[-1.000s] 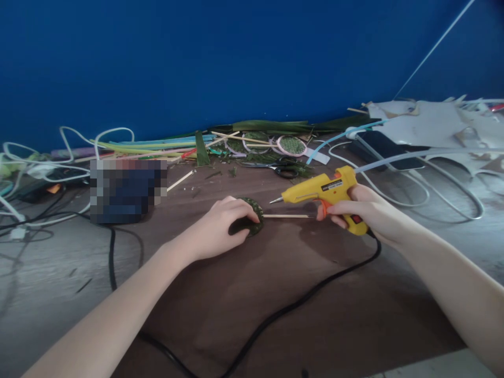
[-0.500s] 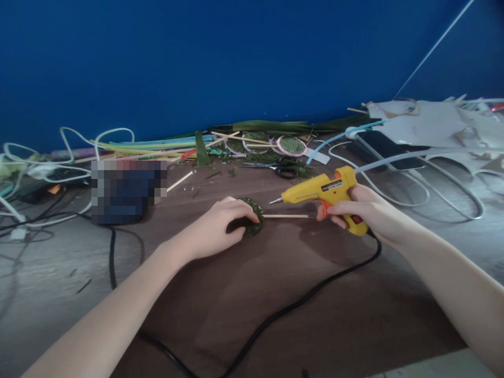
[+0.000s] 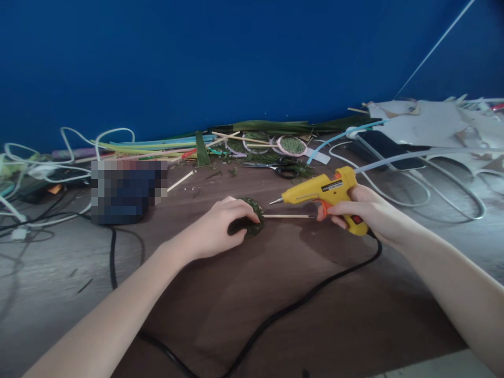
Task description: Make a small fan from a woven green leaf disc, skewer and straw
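"How is each hand gripping?"

"The right hand [image 3: 368, 207] wraps firmly round a yellow glue gun [image 3: 321, 187], finger at its orange trigger [image 3: 324, 206]. The left hand [image 3: 226, 226] is half curled over a woven green disc [image 3: 252, 203], thumb and finger apart; whether it pinches or only presses, I can't tell."

"And where is the disc?"

"On the brown table [image 3: 334, 325], under the left fingers, with a thin stick [image 3: 287, 216] running from its edge toward the right hand."

"Anything just changed?"

"Barely. Over the last second the left fingers shift slightly while the gun stays put, its nozzle [image 3: 276, 200] near the disc but apart. I'd judge this a steadying pause; no fresh glue is discernible."

"Can you read anything?"

"No. The gun's dark label [image 3: 333, 185] carries pale print, too small to make out, so no brand."

"Farther out?"

"Scissors [image 3: 285, 170] lie beyond the hands, then a pink-rimmed green round [image 3: 292, 146]; behind everything, a blue wall [image 3: 236, 63]."
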The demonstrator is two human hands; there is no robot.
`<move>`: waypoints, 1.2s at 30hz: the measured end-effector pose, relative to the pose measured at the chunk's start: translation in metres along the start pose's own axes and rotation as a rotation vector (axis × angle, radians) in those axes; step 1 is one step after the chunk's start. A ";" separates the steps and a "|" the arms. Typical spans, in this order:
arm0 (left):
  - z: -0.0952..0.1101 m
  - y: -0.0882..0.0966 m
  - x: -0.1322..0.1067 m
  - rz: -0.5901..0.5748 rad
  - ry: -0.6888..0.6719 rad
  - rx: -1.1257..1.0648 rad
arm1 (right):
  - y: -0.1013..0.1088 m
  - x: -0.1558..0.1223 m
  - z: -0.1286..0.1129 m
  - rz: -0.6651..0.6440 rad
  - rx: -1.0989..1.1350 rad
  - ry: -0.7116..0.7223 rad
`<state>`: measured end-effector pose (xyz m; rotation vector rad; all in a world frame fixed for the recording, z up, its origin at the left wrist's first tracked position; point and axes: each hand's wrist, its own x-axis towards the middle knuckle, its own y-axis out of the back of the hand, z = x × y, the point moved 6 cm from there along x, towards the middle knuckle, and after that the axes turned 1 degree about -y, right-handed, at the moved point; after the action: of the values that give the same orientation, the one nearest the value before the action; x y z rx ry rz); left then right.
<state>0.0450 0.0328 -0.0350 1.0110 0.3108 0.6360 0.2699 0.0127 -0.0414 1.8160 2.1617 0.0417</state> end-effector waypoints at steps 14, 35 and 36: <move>0.000 -0.002 0.000 -0.009 0.009 -0.010 | -0.001 0.000 -0.002 0.014 0.001 0.014; 0.001 0.001 0.001 -0.006 0.005 0.013 | -0.002 -0.001 -0.003 0.018 0.007 -0.004; 0.002 0.001 0.001 -0.007 0.004 0.012 | -0.002 -0.001 -0.003 0.017 0.007 -0.005</move>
<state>0.0461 0.0324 -0.0334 1.0203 0.3218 0.6309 0.2673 0.0120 -0.0394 1.8369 2.1458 0.0333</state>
